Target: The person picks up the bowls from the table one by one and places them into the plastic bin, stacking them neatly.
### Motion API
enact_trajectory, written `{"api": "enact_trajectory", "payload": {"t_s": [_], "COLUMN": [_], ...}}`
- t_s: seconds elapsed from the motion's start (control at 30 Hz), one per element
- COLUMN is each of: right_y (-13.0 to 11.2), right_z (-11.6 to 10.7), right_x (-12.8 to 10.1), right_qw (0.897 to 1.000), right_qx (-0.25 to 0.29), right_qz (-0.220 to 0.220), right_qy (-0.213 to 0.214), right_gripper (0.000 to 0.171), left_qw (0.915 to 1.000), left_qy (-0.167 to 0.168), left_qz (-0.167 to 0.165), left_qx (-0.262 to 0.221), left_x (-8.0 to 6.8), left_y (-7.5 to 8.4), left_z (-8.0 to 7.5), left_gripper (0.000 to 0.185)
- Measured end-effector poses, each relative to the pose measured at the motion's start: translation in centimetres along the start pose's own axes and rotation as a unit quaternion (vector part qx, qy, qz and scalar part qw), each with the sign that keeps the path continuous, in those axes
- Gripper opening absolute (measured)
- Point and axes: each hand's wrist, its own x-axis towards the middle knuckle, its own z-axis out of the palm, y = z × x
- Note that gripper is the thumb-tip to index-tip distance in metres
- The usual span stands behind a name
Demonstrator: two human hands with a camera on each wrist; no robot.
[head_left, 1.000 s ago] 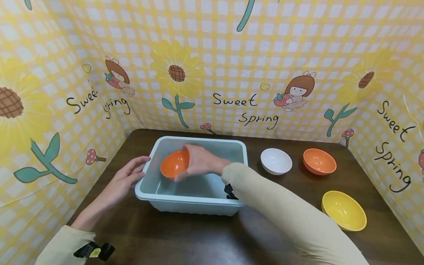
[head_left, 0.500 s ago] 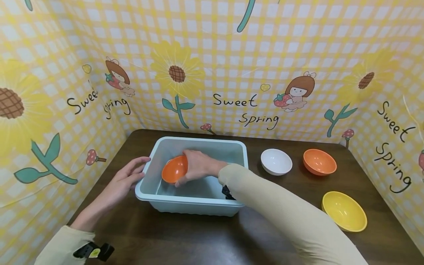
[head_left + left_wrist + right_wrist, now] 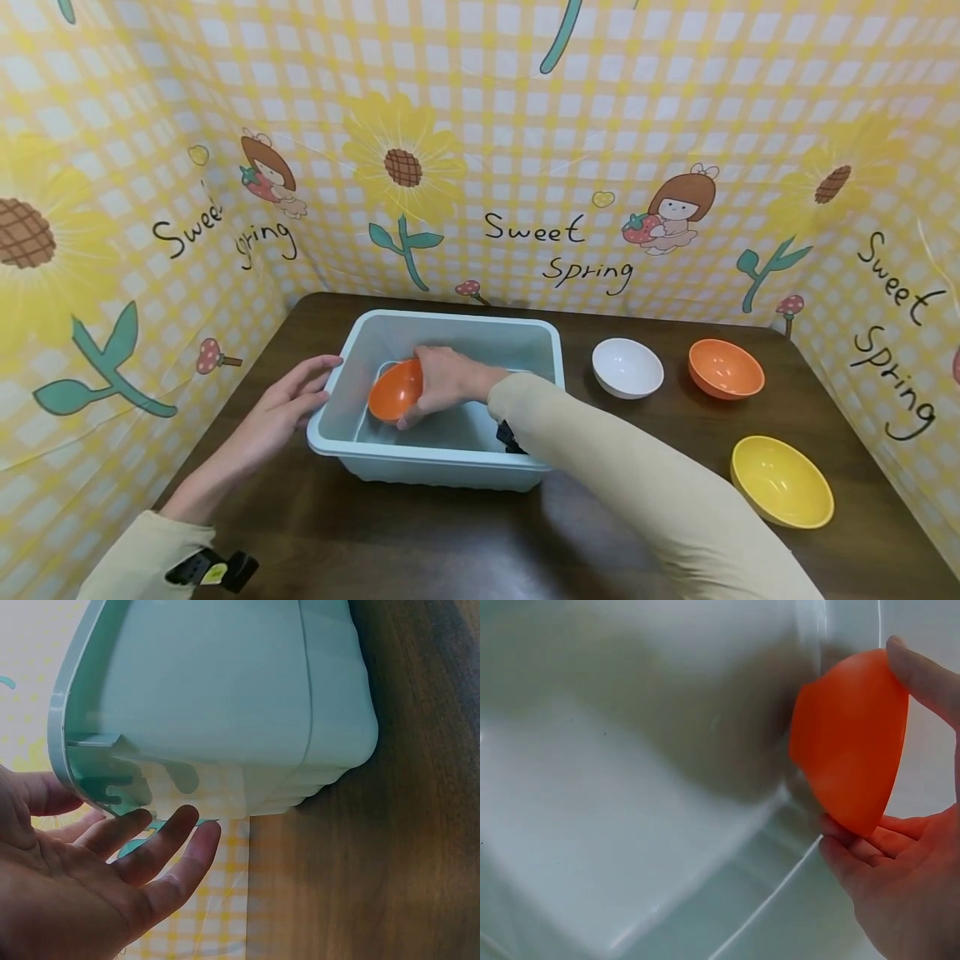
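- Head view: the right hand [image 3: 442, 385] grasps an orange bowl [image 3: 396, 390] by its rim, tilted on edge, low inside the tub [image 3: 442, 450] near its left wall. The left hand [image 3: 288, 400] lies with fingers straight against the tub's left rim, holding nothing. On the tabletop [image 3: 420, 542] to the right of the tub stand a white bowl [image 3: 627, 367], a second orange bowl [image 3: 726, 367] and a yellow bowl [image 3: 782, 482], all apart from one another. As I judge it, one bowl is nearly down in the tub and three are left outside. The right sleeve hides part of the tub's floor and a dark item at the wrist.
- Left wrist view: the left hand's [image 3: 82, 877] fingers are stretched out just beside the tub's [image 3: 225, 705] rim and outer wall; whether they touch it is hard to tell here. The bowls are out of frame.
- Right wrist view: fingertips [image 3: 922, 671] and thumb pinch the orange bowl [image 3: 849, 739] across its rim, close to the tub's [image 3: 615, 825] wall. The picture is blurred, so I cannot tell whether the bowl touches the floor.
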Motion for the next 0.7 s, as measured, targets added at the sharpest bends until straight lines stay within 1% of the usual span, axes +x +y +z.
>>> {"api": "enact_trajectory", "payload": {"t_s": [0.13,0.43,0.7], "right_y": [0.07,0.12,0.24], "right_z": [0.09,0.26,0.21], "right_x": [0.0,-0.04,-0.26], "right_qw": [1.0,1.0,0.999], "right_qx": [0.001,-0.01,-0.046], "right_qz": [0.004,0.002,0.015], "right_qy": [-0.008,-0.018,-0.024], "right_gripper": [0.091,0.087,0.095], "left_qw": [1.0,1.0,1.0], "left_qy": [0.0,-0.004,-0.002], "left_qz": [-0.004,0.001,0.001], "left_qx": [0.0,0.007,0.008], "left_x": [-0.03,-0.04,-0.08], "left_y": [0.01,-0.05,0.03], "left_z": [0.01,-0.1,-0.1], "left_gripper": [0.05,0.049,0.049]}}
